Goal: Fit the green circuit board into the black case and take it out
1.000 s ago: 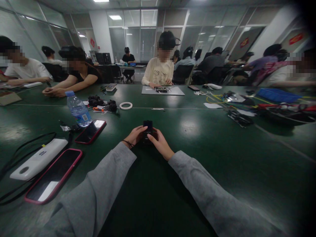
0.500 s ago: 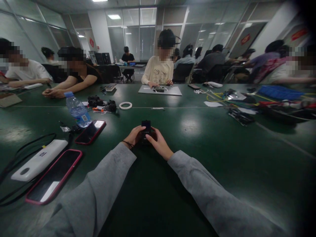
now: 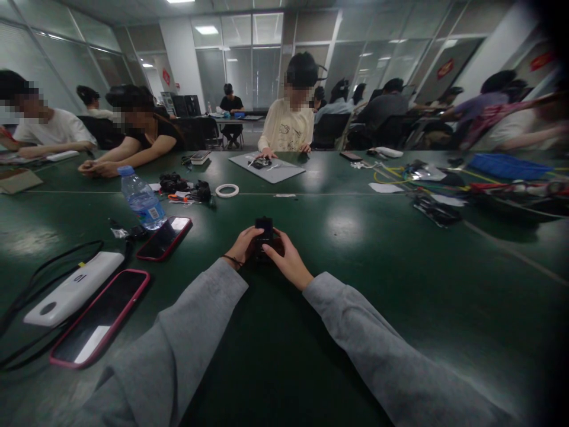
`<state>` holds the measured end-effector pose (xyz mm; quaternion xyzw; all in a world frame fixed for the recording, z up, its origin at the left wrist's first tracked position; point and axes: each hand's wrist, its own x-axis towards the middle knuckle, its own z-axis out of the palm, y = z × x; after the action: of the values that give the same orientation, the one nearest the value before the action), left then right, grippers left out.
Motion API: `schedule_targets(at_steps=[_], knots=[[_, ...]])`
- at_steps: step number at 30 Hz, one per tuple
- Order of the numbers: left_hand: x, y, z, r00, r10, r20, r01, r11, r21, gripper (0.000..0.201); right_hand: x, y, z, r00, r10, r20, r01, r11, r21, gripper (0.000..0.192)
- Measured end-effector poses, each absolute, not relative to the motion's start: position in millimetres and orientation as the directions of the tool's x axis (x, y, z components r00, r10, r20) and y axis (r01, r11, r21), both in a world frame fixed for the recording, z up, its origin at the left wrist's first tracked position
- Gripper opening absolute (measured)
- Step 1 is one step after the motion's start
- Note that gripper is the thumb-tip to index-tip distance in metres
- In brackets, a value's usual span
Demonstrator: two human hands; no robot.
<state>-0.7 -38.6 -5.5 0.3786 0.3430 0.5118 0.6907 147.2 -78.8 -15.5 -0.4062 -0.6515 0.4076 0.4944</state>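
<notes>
A small black box-shaped device (image 3: 264, 226) stands upright in the middle of the dark green table (image 3: 355, 284). My left hand (image 3: 243, 244) is closed on its left side, the thumb lying across the front. From the right, my right hand (image 3: 288, 254) grips the same device, with its thumb on the lower front. Palms and fingers cover most of its sides, and its exact kind cannot be made out. Both my forearms, in grey sleeves, rest along the table.
To the left lie a red-cased phone (image 3: 165, 238), a pink-cased phone (image 3: 101, 319), a white power bank (image 3: 75, 289) with black cable, and a tilted water bottle (image 3: 141, 198). Beyond are a white tape ring (image 3: 226, 190) and a co-worker's grey board (image 3: 284, 172). Cables and a blue tray (image 3: 509, 166) sit right.
The co-worker opposite has turned the grey board and shifted it left. My hands keep the same hold on the black device; the whole view has shifted slightly.
</notes>
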Motion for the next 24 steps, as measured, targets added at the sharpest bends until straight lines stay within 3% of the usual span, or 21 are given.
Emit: schedule_targets(at_steps=[8,24], knots=[[-4.7,-41.0,-3.6,0.337,0.940,-0.060,-0.452,0.217,0.865,0.038,147.0,-78.4,-15.1,-0.197,0.938,0.285,0.091,0.306,-0.948,0.060],[-5.0,-34.1,-9.4,0.376,0.921,-0.106,-0.475,0.289,0.831,0.057,146.3,-76.1,-18.9,-0.177,0.944,0.278,0.034,0.289,-0.957,0.059]])
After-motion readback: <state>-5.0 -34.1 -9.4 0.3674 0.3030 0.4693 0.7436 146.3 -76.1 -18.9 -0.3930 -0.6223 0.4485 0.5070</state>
